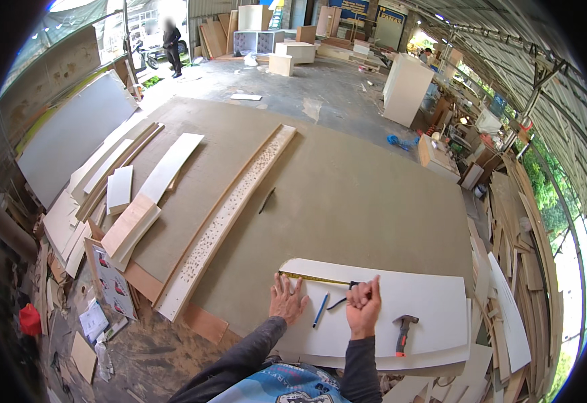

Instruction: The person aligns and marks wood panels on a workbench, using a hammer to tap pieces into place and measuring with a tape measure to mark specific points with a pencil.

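A white board with a rounded far-left corner lies in front of me on another white board. Along its far left edge runs the yellow blade of a tape measure. My right hand is closed around the tape's case, which it mostly hides; a dark strap hangs beside it. At the board's left end my left hand lies flat, fingers spread, fingertips by the tape's end. Between the hands rests a blue pencil or pen. A claw hammer with a black and orange handle lies on the right.
Beneath everything is a large brown-grey sheet. A long perforated wooden strip crosses it, with a small dark object nearby. Cut boards lie left; offcuts pile up right. A person stands at the far left.
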A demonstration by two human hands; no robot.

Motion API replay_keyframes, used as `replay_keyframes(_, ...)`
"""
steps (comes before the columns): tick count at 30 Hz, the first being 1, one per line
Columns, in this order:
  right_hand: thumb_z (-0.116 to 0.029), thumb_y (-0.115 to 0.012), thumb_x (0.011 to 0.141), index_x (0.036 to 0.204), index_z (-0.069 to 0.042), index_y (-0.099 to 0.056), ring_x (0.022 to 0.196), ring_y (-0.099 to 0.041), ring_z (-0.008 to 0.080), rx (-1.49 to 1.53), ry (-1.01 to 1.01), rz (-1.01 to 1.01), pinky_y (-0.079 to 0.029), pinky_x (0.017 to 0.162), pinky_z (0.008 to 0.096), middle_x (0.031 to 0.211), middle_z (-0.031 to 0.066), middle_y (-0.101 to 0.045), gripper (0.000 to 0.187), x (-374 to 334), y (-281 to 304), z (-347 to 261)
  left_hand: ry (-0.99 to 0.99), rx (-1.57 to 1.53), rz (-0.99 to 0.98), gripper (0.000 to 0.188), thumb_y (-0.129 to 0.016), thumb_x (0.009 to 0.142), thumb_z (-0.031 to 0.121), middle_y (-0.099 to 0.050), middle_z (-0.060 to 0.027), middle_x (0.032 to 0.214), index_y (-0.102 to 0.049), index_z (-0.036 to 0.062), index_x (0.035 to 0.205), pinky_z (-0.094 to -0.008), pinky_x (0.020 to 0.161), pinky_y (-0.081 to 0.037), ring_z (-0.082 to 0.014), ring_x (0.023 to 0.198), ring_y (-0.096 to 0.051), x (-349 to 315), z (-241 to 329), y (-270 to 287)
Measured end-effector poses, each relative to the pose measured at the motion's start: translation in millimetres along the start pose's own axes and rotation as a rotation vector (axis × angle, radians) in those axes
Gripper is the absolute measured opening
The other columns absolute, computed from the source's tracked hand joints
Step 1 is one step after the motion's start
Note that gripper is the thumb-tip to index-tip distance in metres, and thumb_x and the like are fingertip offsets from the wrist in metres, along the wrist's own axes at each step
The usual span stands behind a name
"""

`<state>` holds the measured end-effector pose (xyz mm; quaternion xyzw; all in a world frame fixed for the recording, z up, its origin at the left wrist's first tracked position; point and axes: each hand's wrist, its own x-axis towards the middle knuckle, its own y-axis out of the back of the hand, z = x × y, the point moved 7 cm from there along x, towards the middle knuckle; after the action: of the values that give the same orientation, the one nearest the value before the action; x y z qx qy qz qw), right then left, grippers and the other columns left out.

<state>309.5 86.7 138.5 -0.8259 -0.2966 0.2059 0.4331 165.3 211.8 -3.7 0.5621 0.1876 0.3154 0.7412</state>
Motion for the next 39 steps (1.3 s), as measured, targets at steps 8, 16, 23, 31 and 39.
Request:
replay_keyframes(8,-0.032,-0.057,0.105,0.090,-0.008,-0.061,0.051,-0.026,0.0046,0.002,0.060,-0.186,-0.023,0.052,0.0242,0.060,-0.0062,-0.035,0.029,-7,-60,-21,-0.005,0.001,0.032,0.069,-0.043,0.101,0.052,-0.025,-0.0346,0.156,-0.033,0.0132,0.157,-0.0633,0.113,-0.023,-0.0535,0.149,-0.010,-3,-5,3)
replay_keyframes(16,-0.029,-0.060,0.104,0.091,-0.006,-0.066,0.052,-0.034,0.0044,-0.294,-0.031,-0.037,-0.027,0.051,0.0235,0.062,-0.0045,-0.044,0.027,10,8,19,-0.011,0.004,0.037,0.070,-0.044,0.101,0.051,-0.026,-0.0337,0.155,-0.032,0.0120,0.158,-0.0623,0.113,-0.024,-0.0539,0.149,-0.010,-3,0,5)
replay_keyframes(23,-0.023,-0.069,0.098,0.085,-0.003,-0.066,0.051,-0.040,0.0060,-0.454,-0.180,0.145,-0.031,0.050,0.0223,0.063,-0.0052,-0.050,0.024,4,119,63,-0.006,-0.011,0.033,0.070,-0.045,0.100,0.050,-0.026,-0.0334,0.156,-0.033,0.0116,0.157,-0.0618,0.113,-0.023,-0.0538,0.149,-0.010,-2,0,4)
replay_keyframes(31,-0.030,-0.075,0.089,0.076,-0.005,-0.065,0.057,-0.063,0.0221,-1.616,0.229,0.156,-0.048,0.060,0.0361,0.062,0.0077,-0.066,0.030,2,126,58,0.007,0.007,0.018,0.071,-0.046,0.100,0.051,-0.025,-0.0336,0.157,-0.031,0.0147,0.158,-0.0613,0.114,-0.021,-0.0532,0.150,-0.010,-1,-2,-1)
replay_keyframes(39,-0.027,-0.076,0.085,0.074,-0.006,-0.063,0.058,-0.065,0.0299,-1.853,0.289,0.179,-0.050,0.061,0.0420,0.063,0.0091,-0.067,0.027,13,128,61,0.011,0.011,0.012,0.071,-0.047,0.099,0.051,-0.025,-0.0333,0.157,-0.031,0.0152,0.158,-0.0615,0.114,-0.022,-0.0531,0.150,-0.010,0,-1,-1)
